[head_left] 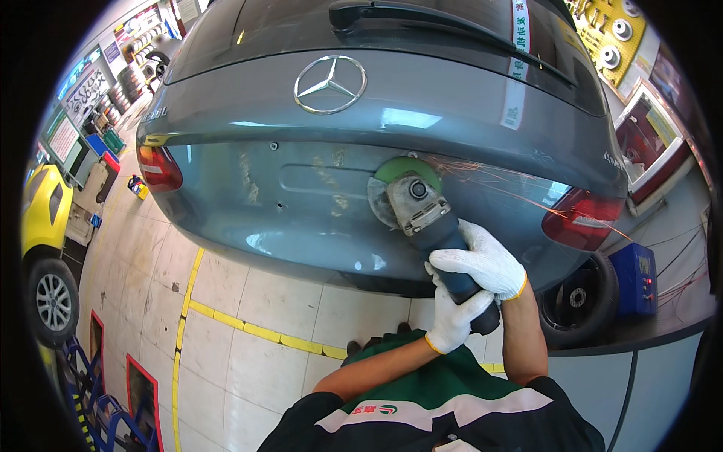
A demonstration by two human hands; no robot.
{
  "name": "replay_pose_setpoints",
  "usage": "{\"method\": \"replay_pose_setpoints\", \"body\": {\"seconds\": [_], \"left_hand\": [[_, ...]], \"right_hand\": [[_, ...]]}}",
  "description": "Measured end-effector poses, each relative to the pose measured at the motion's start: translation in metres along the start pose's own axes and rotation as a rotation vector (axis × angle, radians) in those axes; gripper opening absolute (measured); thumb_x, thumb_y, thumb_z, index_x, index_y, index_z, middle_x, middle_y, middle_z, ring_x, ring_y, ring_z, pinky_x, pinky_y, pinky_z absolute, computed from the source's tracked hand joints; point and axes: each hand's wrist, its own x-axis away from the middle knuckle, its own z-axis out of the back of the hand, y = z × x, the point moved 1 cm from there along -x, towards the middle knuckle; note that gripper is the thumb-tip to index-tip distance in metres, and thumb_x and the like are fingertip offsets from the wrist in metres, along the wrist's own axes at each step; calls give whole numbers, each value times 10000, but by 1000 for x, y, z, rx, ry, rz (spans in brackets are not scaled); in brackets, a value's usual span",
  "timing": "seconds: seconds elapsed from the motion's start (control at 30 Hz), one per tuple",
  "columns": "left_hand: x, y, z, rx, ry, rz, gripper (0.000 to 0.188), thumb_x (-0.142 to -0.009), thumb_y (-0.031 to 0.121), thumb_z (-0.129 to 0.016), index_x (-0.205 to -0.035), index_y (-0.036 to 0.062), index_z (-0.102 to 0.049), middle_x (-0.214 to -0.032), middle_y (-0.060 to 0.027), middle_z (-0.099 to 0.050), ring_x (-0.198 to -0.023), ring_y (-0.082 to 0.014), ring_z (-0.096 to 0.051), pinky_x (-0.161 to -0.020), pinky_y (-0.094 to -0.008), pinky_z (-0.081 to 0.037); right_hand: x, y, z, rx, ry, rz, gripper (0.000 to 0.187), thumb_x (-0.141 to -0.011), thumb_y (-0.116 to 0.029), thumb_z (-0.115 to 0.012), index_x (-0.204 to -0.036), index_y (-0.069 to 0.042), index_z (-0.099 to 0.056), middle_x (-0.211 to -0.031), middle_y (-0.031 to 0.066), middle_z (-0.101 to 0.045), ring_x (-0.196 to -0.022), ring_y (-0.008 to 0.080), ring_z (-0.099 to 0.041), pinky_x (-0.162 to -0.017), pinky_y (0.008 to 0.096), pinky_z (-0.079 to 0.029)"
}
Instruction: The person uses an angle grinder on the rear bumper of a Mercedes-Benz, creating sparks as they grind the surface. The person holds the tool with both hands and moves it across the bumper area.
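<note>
Head view
Tool: angle grinder (pixel 429 233), dark blue body, metal gear head, disc (pixel 399 188) under a green guard, pressed against the rear hatch panel.
Right hand (pixel 482 260): white work glove, clenched around the upper part of the grinder body, just behind the gear head.
Left hand (pixel 456 320): white work glove, clenched around the lower end of the grinder body, touching the right hand from below.
Work surface: grey car (pixel 452 98), rear hatch, bare patches in the paint left of the disc.
Sparks (pixel 527 192): orange streaks running right from the disc toward the right tail light (pixel 584 218).
Left tail light (pixel 158 166): red, at the hatch's left corner.
Floor (pixel 248 301): pale tiles with a yellow line.
Surroundings: yellow car (pixel 45 241) at far left; blue machine (pixel 636 279) at right, beside a wheel (pixel 576 297).
</note>
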Motion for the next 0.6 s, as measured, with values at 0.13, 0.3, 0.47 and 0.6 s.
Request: {"method": "replay_pose_setpoints", "body": {"seconds": [0.13, 0.3, 0.47, 0.6], "left_hand": [[0, -1, 1, 2, -14, 6, 482, -885, 118, -790, -1306, -2, -588, -1192, -105, -689, -1057, -187, -700, -928, -355, -565], [-1, 1, -1, 44, -15, 31, 476, -884, 110, -783, -1302, -8, -587, -1182, -106, -691, -1054, -185, -699, -925, -353, -566], [2, 0, -5, 55, 35, 35, 458, -881, 105, -780, -1285, -11, -596, -1166, -107, -696, -1048, -184, -702, -920, -356, -570], [7, -1, -1, -9, -34, -6, 442, -875, 104, -780, -1264, -4, -601, -1157, -109, -695, -1044, -188, -701, -926, -359, -568]], "right_hand": [[1, 4, 3, 24, 8, 6, 449, -868, -301, -799, -1150, 10, -643, -884, 79, -690, -756, 150, -669, -702, 310, -570], [1, -2, 1, -58, -7, -19, 479, -869, -309, -803, -1187, 10, -640, -884, 78, -684, -754, 148, -665, -699, 309, -569], [3, 2, 2, -55, -16, 2, 480, -877, -316, -802, -1193, 7, -640, -896, 78, -686, -764, 144, -662, -710, 307, -572], [7, 1, -2, -58, -9, -13, 464, -870, -289, -798, -1192, 6, -642, -919, 78, -691, -792, 145, -667, -732, 310, -574]]}}
